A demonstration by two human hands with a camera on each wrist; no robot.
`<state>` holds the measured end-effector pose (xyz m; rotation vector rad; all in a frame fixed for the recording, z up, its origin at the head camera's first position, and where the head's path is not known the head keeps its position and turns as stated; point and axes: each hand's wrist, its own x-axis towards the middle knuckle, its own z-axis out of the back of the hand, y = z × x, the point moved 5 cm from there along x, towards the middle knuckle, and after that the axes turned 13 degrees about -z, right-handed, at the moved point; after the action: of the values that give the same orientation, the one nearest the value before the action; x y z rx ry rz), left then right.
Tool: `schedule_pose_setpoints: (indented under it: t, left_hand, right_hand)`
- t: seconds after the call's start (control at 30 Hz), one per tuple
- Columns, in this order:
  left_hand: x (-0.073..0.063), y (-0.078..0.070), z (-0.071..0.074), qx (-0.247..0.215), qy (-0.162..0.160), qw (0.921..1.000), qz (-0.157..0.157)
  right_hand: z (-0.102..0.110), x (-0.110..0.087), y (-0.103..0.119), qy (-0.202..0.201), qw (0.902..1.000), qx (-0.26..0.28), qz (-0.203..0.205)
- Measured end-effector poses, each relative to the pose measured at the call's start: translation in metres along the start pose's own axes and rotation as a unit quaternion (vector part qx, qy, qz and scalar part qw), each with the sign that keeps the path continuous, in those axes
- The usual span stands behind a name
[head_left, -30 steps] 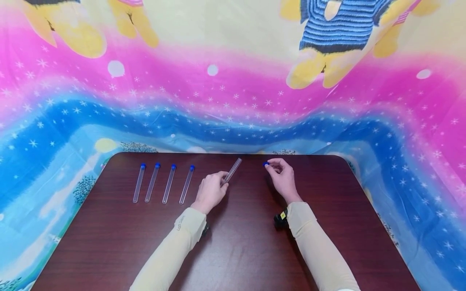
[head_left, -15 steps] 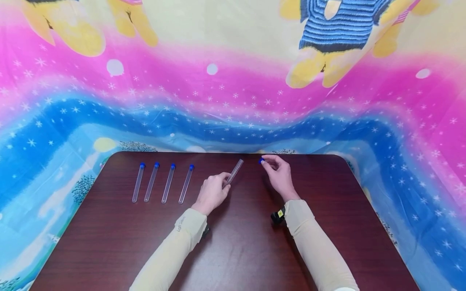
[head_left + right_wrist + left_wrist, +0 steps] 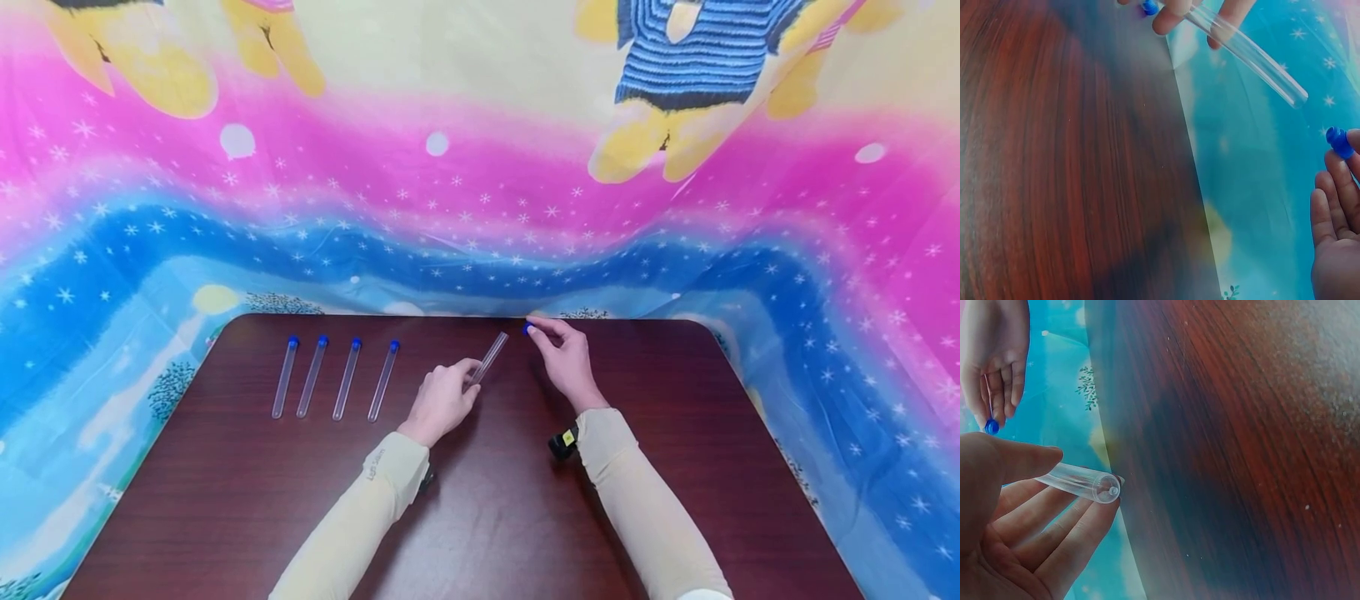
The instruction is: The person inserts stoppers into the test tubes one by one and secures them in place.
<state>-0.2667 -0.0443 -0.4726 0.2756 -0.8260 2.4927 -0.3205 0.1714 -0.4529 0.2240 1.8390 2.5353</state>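
Observation:
My left hand (image 3: 441, 402) pinches a clear test tube (image 3: 491, 357) between thumb and fingers, its uncapped end tilted up and to the right. In the left wrist view the tube's rounded bottom (image 3: 1108, 489) points toward the table. Between thumb and fingertip, my right hand (image 3: 566, 358) holds a small blue stopper (image 3: 1339, 142). The stopper is a short way to the right of the tube's open mouth (image 3: 1298, 99), apart from it. Both hands are raised over the far part of the table.
Several test tubes with blue caps lie in a row on the left of the dark wooden table (image 3: 480, 517); the nearest to my left hand is one capped tube (image 3: 384, 382). A colourful patterned cloth (image 3: 480, 208) hangs behind the table's far edge.
My right hand has moved left with the blue stopper, closing in on the tube's mouth. My left hand has shifted slightly right with the tube. The row of capped tubes stays put.

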Motion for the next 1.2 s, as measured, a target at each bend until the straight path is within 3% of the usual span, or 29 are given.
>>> schedule_pose_setpoints:
  t: [0.33, 0.63, 0.87, 1.07, 1.2]
  left_hand:
    - [0.002, -0.003, -0.001, -0.003, -0.003, 1.0000, -0.003]
    - [0.002, -0.006, -0.001, -0.004, -0.006, 1.0000, -0.007]
    - [0.005, -0.009, 0.000, -0.003, -0.016, 0.9997, -0.015]
    - [0.008, -0.011, 0.000, 0.002, -0.030, 0.9993, -0.023]
    - [0.009, -0.012, -0.001, -0.020, -0.034, 0.9987, -0.031]
  right_hand:
    - [-0.015, 0.007, 0.003, 0.015, 0.9997, -0.013, -0.011]
    - [-0.023, 0.002, 0.006, 0.017, 0.9997, -0.015, 0.001]
    - [-0.024, -0.002, 0.004, 0.009, 0.9998, -0.011, -0.012]
    - [-0.029, -0.003, 0.005, 0.024, 0.9988, 0.034, -0.026]
    - [-0.033, -0.004, 0.006, 0.044, 0.9959, 0.073, -0.030]
